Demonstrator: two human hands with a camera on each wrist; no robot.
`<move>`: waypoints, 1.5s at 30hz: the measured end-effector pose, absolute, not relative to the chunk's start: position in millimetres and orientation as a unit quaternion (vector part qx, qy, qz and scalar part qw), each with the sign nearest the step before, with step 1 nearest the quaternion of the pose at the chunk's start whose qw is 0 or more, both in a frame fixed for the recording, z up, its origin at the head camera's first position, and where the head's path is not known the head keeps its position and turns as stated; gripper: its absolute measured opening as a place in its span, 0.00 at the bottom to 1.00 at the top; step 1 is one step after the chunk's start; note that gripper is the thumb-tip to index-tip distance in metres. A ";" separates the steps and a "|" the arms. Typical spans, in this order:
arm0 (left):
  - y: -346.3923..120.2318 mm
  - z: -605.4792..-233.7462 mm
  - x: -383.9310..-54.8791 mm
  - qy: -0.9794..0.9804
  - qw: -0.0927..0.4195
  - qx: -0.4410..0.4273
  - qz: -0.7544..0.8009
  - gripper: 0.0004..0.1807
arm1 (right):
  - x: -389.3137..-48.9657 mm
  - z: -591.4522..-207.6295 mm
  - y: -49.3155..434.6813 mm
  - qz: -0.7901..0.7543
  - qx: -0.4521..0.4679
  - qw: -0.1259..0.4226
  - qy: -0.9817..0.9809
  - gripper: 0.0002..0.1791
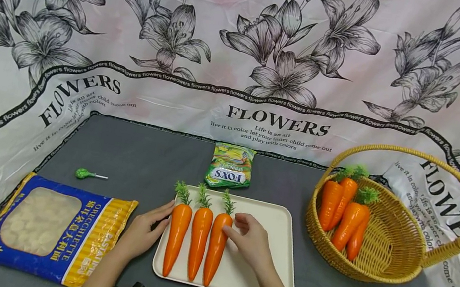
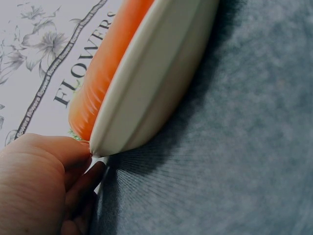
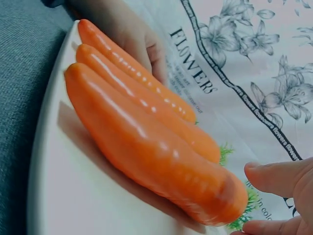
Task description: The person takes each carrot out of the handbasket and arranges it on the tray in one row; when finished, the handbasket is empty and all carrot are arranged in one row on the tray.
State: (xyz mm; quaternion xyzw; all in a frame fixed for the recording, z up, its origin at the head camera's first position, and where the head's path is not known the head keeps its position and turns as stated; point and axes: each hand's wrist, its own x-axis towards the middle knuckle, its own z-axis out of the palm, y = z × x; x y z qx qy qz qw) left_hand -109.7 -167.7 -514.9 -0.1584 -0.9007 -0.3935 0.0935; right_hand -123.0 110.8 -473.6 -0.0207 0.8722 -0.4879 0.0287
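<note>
Three orange carrots with green tops lie side by side on a cream tray (image 1: 233,279): the left carrot (image 1: 177,235), the middle carrot (image 1: 199,239) and the right carrot (image 1: 216,246). My left hand (image 1: 142,236) pinches the tray's left edge, thumb at the rim and fingers lower down, as the left wrist view shows. Over the tray, my right hand (image 1: 252,242) is beside the upper part of the right carrot. Its thumb (image 3: 274,177) and fingers are spread apart in the right wrist view, with a small gap to the carrot (image 3: 156,152).
A wicker basket (image 1: 390,274) with several carrots stands at the right. Behind the tray lies a green FOX'S candy bag (image 1: 231,166). To the left are a blue and yellow pasta bag (image 1: 49,230) and a green lollipop (image 1: 83,173). Flower-printed cloth rises behind.
</note>
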 end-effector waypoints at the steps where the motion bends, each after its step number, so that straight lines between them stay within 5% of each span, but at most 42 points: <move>1: -167.6 -514.7 -109.8 -0.901 0.093 -0.159 -0.393 0.22 | -123.3 -472.6 111.6 -0.491 -0.020 0.027 0.871 0.27; 22: -166.6 -514.2 -109.2 -0.900 0.096 -0.158 -0.395 0.22 | -128.5 -427.4 161.6 -0.464 -0.041 -0.059 0.883 0.30; 45: -166.7 -512.3 -108.7 -0.900 0.093 -0.158 -0.396 0.22 | -131.6 -402.8 268.3 -0.437 0.066 -0.105 0.891 0.35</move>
